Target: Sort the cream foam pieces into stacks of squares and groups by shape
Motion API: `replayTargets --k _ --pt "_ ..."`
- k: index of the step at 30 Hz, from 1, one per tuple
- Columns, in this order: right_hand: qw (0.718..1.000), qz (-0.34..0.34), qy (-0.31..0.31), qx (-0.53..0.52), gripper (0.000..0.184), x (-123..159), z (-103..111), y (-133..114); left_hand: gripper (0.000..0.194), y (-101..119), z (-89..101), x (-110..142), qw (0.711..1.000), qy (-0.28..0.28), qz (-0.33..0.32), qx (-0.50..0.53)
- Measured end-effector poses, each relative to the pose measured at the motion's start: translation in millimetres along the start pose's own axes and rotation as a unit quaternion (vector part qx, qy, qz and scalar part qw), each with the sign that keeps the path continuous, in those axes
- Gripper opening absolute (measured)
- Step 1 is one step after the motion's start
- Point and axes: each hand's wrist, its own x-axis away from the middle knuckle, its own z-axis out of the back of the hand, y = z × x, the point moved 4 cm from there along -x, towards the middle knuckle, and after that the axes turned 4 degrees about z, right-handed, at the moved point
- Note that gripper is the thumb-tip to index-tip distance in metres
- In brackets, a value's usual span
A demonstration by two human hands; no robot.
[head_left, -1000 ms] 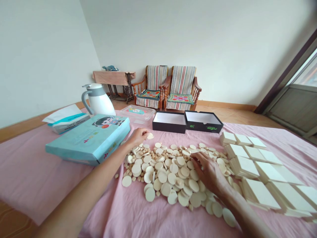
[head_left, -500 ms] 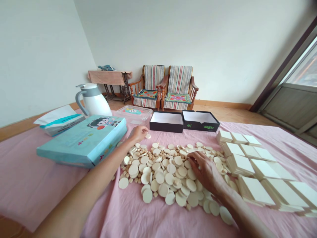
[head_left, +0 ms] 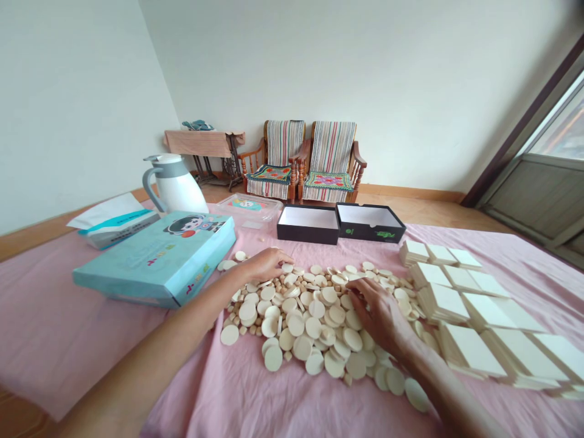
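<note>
Low over the far edge of a pile of round wooden discs (head_left: pixel 295 324) and small wooden cubes (head_left: pixel 322 281) is my left hand (head_left: pixel 270 264). Its fingers curl together beside a pale disc (head_left: pixel 287 267) in the pile; what they may hold is hidden. My right hand (head_left: pixel 375 305) rests over the right part of the pile. Its bent fingers and thumb close at a pale piece, apparently a wooden disc (head_left: pixel 352 284), mostly hidden by the fingers. A few discs (head_left: pixel 239 256) lie at the pile's far left, behind my left wrist.
Stacks of square wooden tiles (head_left: pixel 483 310) stand on the right. Two black boxes (head_left: pixel 308 233) and a clear plastic container (head_left: pixel 250 210) sit beyond the pile. A blue box (head_left: pixel 150 255), a tissue pack (head_left: pixel 114 222) and a white jug (head_left: pixel 180 191) occupy the left of the pink cloth (head_left: pixel 255 395).
My left hand has moved right and toward me, from just beyond the pile onto its far edge. The disc at its fingertips is no longer visible there. My right hand is almost still.
</note>
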Motion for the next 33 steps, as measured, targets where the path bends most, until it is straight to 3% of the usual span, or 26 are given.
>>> replayTargets --k 6,12,18,21,27,33 --pt "1.000 -0.004 -0.002 -0.003 0.019 0.0 -0.7 1.1 0.026 -8.1 2.9 -1.6 0.998 0.040 0.027 -0.042" --pt "1.000 -0.011 -0.011 0.000 0.019 0.4 -1.7 1.7 0.026 -41.0 17.8 -14.5 0.980 0.136 0.116 -0.091" --pt "1.000 -0.007 -0.006 -0.002 0.017 0.4 -3.0 2.9 0.029 -55.5 15.4 -22.0 0.975 0.151 0.127 -0.100" --pt "1.000 -0.006 -0.006 -0.003 0.017 0.6 -2.7 3.1 0.031 -46.9 12.8 -17.1 0.982 0.134 0.101 -0.083" --pt "1.000 0.001 -0.007 -0.007 0.017 0.6 -1.7 2.8 0.030 -12.5 7.0 -2.9 0.999 0.012 0.013 -0.049" --pt "1.000 -0.005 -0.008 -0.001 0.018 0.2 -1.9 2.2 0.041 -2.0 1.7 -4.0 0.997 -0.026 -0.020 -0.070"
